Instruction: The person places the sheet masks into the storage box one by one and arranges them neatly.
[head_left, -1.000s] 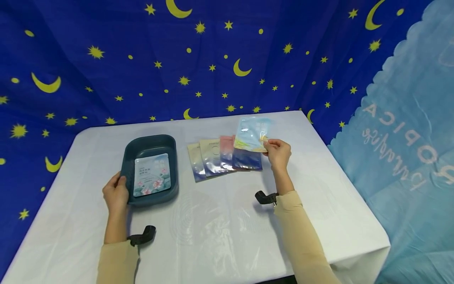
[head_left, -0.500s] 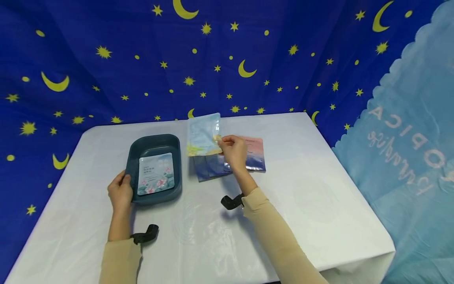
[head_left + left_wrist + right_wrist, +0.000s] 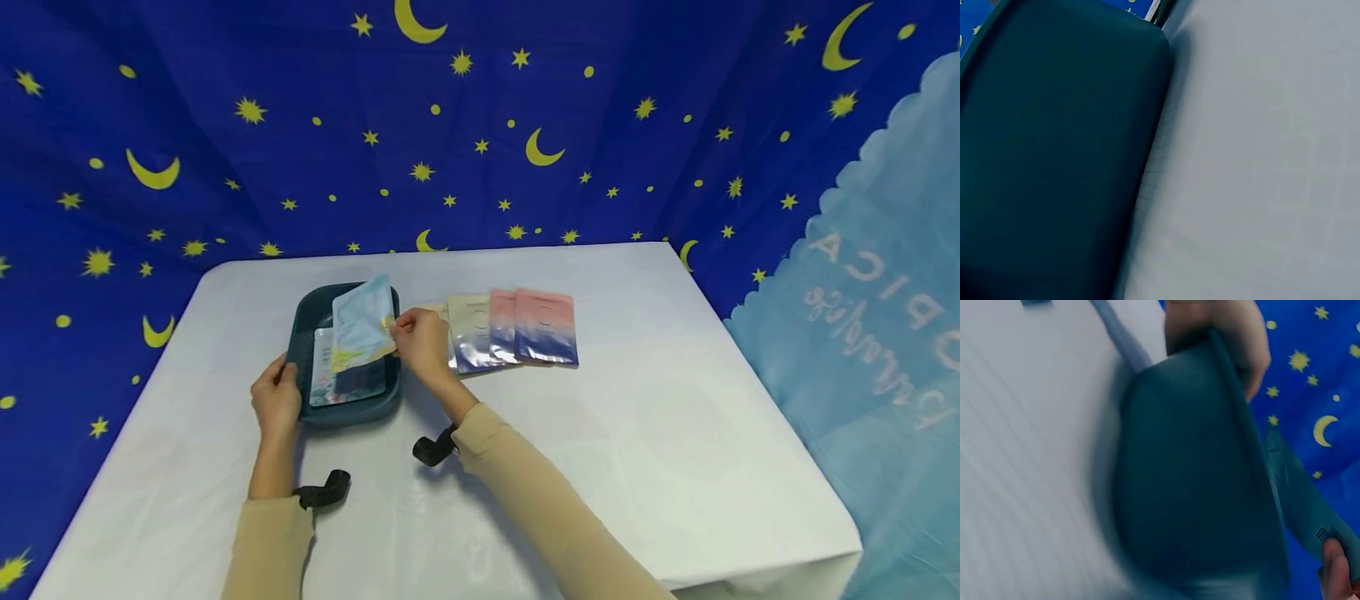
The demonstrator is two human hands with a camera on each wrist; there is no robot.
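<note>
My left hand (image 3: 276,398) grips the left wall of a dark teal plastic basin (image 3: 351,419) on the table; the basin fills much of the left wrist view. Inside it lies a pale sheet-mask packet (image 3: 322,385) with pink flowers, partly covered from sight. My right hand (image 3: 422,342) pinches a light blue sheet-mask packet (image 3: 362,321) by its right edge, tilted over the basin. In the right wrist view, the thumb (image 3: 1335,565) presses on this packet (image 3: 1300,494), beyond the basin's rim.
Right of the basin, several packets lie in an overlapping row: cream-and-blue ones (image 3: 472,333), one partly behind my right hand, and pink-and-blue ones (image 3: 546,327). A white cloth covers the table (image 3: 645,450). A blue curtain (image 3: 480,117) with moons and stars hangs behind.
My right hand has carried the light blue packet leftward from above the row of packets to over the basin. My left hand has kept its grip on the basin.
</note>
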